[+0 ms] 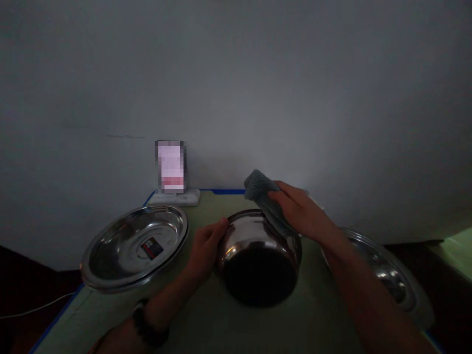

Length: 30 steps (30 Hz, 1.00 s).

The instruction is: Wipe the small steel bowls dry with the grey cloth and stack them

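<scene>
A shiny metal pot (250, 238) is tilted on its side above the table, its dark underside facing me. Its left side is gripped by my left hand (206, 243), thumb near the rim and the other fingers hidden behind it. My right hand (297, 209) is closed on a folded grey-blue cloth (263, 191). The cloth's lower part lies against the pot's upper right side. The inside of the pot is turned away from view.
On the left of the table (177, 314) sits a wide steel basin (125, 231) with a label inside. Another steel basin (391, 275) stands at the right, partly behind my forearm. A phone (171, 167) with a blurred screen stands on a white base (177, 197) by the wall.
</scene>
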{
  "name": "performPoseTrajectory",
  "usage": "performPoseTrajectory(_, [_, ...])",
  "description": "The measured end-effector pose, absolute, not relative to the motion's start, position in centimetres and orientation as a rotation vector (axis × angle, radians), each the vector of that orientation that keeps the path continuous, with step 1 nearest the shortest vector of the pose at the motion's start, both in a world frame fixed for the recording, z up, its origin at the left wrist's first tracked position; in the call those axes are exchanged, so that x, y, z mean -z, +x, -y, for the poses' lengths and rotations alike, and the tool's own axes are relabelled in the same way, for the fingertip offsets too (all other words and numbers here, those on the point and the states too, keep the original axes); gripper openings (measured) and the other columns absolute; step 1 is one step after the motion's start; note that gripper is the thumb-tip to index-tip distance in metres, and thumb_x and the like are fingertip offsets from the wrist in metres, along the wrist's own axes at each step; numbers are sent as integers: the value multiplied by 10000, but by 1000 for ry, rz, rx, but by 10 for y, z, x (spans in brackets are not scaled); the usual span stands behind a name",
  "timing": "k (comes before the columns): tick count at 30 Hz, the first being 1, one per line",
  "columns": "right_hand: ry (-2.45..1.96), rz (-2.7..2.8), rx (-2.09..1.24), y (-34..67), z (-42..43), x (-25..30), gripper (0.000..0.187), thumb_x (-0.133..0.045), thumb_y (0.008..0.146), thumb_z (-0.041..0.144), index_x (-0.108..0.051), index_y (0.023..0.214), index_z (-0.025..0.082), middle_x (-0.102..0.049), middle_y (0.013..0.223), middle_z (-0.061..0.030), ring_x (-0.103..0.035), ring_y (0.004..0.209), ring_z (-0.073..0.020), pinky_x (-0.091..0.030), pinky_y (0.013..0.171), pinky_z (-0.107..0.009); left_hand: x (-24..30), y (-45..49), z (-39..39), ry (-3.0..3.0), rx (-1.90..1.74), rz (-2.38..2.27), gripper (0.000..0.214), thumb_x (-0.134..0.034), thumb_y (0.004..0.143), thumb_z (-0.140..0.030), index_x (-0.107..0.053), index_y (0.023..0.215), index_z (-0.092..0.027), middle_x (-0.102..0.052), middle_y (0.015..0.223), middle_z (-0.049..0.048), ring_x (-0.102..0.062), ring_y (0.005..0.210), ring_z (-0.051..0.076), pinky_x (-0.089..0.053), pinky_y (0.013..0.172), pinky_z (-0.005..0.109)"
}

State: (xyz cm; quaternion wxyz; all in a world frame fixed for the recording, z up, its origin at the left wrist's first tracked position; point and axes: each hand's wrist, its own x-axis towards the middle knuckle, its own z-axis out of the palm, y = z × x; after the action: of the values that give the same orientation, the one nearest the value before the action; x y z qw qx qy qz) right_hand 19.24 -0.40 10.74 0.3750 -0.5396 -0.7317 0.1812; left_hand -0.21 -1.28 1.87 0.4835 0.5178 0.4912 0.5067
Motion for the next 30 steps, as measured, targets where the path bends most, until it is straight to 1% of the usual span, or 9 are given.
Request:
performPoseTrajectory(3, [-1253,1908,-636,198,15,-115,302,-437,898,354,-621,696,225,-648,697,-13,-577,684,-166,-409,675,-291,-55,-10,16,1607,-1222,-1176,491,-508,792,-530,-425,445,-193,-306,439,-55,-255,428,79,-205,414,230])
performPoseTrajectory(5, [-1151,1929,-756,197,19,-123,411,-384,933,438,-638,690,224,-648,679,-14,-581,693,-166,-419,671,-288,-86,-15,14,1822,-1131,-1157,480,-493,797,-523,-444,457,-188,-328,452,-46,-289,434,82,-207,410,222])
performPoseTrajectory(7, [-1098,1913,-791,192,20,-133,508,-319,950,520,-637,702,210,-623,640,-5,-551,641,-151,-407,611,-276,-118,-20,8,1984,-1000,-1180,474,-505,794,-526,-471,468,-184,-356,454,-42,-313,429,81,-209,400,212])
performPoseTrajectory(9, [-1086,1880,-662,187,16,-143,485,-355,944,526,-614,701,195,-588,619,12,-505,599,-128,-373,562,-261,-145,-24,1,2131,-892,-1231,477,-541,772,-528,-474,449,-183,-350,428,-45,-304,412,76,-197,386,207])
performPoseTrajectory(12, [-1049,1780,-376,182,7,-154,340,-463,930,420,-615,735,187,-583,657,26,-498,630,-113,-365,582,-246,-169,-30,-4,2268,-867,-1315,475,-563,764,-533,-505,450,-182,-362,407,-46,-323,405,74,-216,388,198])
performPoseTrajectory(18, [-877,1645,-399,188,-12,-151,303,-433,953,383,-670,895,204,-639,760,11,-563,734,-131,-425,649,-241,-165,-39,-5,2164,-950,-1453,485,-505,796,-571,-609,537,-174,-483,459,-21,-417,431,86,-290,407,196])
performPoseTrajectory(25, [-879,1964,-621,184,-28,-135,330,-376,979,402,-657,1015,234,-674,909,-4,-598,871,-144,-448,797,-276,-161,-39,-18,2086,-1044,-1449,477,-556,779,-544,-572,490,-165,-408,424,-42,-344,402,62,-234,373,182])
performPoseTrajectory(27, [-869,1995,-641,177,-28,-134,360,-353,979,434,-642,981,218,-656,865,-7,-581,813,-138,-445,746,-270,-163,-37,-19,2046,-1100,-1413,483,-571,775,-532,-544,463,-164,-389,415,-46,-323,394,54,-218,368,179])
performPoseTrajectory(30, [-868,1984,-622,167,-26,-133,355,-437,931,503,-600,837,203,-566,691,27,-503,646,-111,-387,585,-239,-161,-35,-19,1999,-1174,-1343,485,-594,763,-529,-556,457,-155,-415,418,-35,-351,401,54,-218,372,178])
